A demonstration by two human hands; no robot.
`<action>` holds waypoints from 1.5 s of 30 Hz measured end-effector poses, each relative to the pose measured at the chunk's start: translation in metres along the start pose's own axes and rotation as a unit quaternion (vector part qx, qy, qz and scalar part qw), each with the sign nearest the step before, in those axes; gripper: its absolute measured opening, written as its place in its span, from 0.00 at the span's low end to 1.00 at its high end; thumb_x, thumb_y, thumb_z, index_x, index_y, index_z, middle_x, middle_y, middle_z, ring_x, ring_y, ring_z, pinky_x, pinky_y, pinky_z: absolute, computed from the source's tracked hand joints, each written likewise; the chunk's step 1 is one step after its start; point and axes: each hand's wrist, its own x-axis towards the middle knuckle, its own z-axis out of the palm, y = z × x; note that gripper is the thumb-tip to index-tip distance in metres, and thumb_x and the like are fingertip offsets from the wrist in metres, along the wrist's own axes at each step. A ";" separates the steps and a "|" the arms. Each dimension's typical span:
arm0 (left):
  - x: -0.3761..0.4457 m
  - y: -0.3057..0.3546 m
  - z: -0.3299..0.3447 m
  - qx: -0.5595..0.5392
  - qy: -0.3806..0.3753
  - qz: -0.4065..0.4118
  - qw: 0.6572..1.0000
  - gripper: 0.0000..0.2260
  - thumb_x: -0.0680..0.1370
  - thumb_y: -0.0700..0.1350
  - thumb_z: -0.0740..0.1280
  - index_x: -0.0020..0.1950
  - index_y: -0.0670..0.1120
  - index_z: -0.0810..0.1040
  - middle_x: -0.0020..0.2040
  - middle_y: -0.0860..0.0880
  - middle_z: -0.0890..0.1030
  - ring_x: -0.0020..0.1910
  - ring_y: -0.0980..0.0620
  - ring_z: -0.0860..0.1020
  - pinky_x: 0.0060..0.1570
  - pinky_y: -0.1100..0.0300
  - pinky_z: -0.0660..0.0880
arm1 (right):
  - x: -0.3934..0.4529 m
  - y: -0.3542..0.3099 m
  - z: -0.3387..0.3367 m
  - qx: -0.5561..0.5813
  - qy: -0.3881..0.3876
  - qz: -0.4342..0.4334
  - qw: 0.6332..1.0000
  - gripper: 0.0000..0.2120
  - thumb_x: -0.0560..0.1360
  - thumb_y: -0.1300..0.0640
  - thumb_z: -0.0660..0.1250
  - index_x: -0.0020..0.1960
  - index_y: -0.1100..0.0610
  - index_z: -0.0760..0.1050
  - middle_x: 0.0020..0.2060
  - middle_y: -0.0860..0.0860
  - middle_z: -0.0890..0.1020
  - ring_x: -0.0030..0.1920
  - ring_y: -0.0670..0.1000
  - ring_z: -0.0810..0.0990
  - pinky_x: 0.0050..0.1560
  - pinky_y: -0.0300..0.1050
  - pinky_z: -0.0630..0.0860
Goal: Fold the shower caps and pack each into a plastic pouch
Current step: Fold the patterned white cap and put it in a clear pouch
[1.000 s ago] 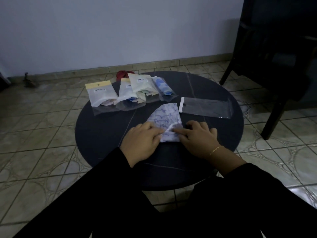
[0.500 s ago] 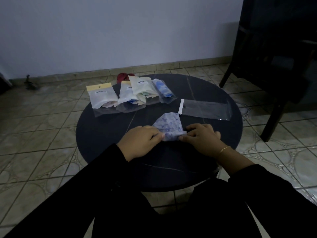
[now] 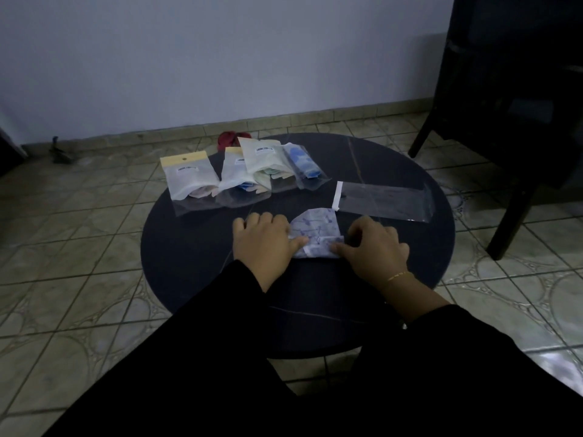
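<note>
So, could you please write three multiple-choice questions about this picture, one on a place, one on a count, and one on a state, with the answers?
1. Where does the empty clear plastic pouch lie on the round black table?
A. beyond the right hand
B. under the left hand
C. on the floor

2. How many filled pouches lie at the table's far side?
A. two
B. four
C. six

3. In what state is the white shower cap with blue print?
A. already in a pouch
B. spread out fully round
C. partly folded, near edge turned up

Answers: 1 A, it lies past the right hand, white strip toward the centre. 2 B, four packs show in a row. 3 C, both the left hand and the right pinch a folded band along its near edge.
</note>
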 end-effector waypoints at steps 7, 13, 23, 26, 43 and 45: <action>-0.002 0.009 0.005 -0.025 0.013 0.072 0.997 0.12 0.81 0.55 0.54 0.56 0.53 0.74 0.56 0.52 0.75 0.57 0.49 0.71 0.55 0.53 0.60 | 0.001 0.007 0.001 -0.109 -0.033 -0.101 0.988 0.18 0.77 0.38 0.56 0.64 0.41 0.69 0.62 0.48 0.70 0.64 0.52 0.65 0.61 0.52 0.63; -0.007 -0.008 -0.002 -0.066 -0.044 0.133 0.988 0.22 0.74 0.66 0.61 0.61 0.54 0.72 0.58 0.56 0.77 0.57 0.53 0.73 0.59 0.56 0.59 | 0.007 0.012 -0.015 -0.131 -0.142 -0.133 0.972 0.27 0.73 0.36 0.62 0.69 0.42 0.65 0.65 0.48 0.66 0.67 0.51 0.61 0.66 0.50 0.61; -0.008 0.002 0.003 -0.093 0.019 0.019 0.995 0.18 0.80 0.62 0.50 0.49 0.53 0.74 0.47 0.53 0.80 0.50 0.52 0.76 0.56 0.53 0.60 | 0.016 0.002 -0.004 -0.005 -0.060 -0.029 0.998 0.25 0.75 0.37 0.60 0.26 0.52 0.68 0.35 0.47 0.72 0.50 0.53 0.73 0.50 0.49 0.66; -0.002 0.006 0.011 -0.062 0.020 -0.020 0.998 0.19 0.80 0.61 0.50 0.54 0.52 0.75 0.54 0.50 0.78 0.55 0.48 0.74 0.56 0.52 0.61 | 0.019 -0.004 0.000 -0.035 -0.046 -0.009 0.998 0.22 0.76 0.37 0.57 0.37 0.53 0.75 0.46 0.53 0.76 0.57 0.56 0.71 0.55 0.51 0.66; 0.013 0.006 0.025 -0.140 -0.106 -0.030 0.984 0.22 0.83 0.54 0.42 0.78 0.52 0.52 0.78 0.50 0.51 0.77 0.48 0.46 0.74 0.48 0.45 | 0.027 -0.038 0.035 -0.107 -0.065 -0.143 0.982 0.23 0.82 0.47 0.45 0.76 0.51 0.54 0.75 0.46 0.58 0.76 0.48 0.51 0.72 0.53 0.50; 0.014 0.007 0.026 -0.146 -0.106 -0.040 0.983 0.22 0.83 0.52 0.42 0.78 0.50 0.51 0.79 0.51 0.51 0.77 0.49 0.45 0.74 0.49 0.43 | 0.026 -0.033 0.038 -0.124 -0.094 -0.128 0.980 0.24 0.82 0.47 0.43 0.77 0.51 0.50 0.76 0.46 0.55 0.76 0.48 0.48 0.74 0.55 0.46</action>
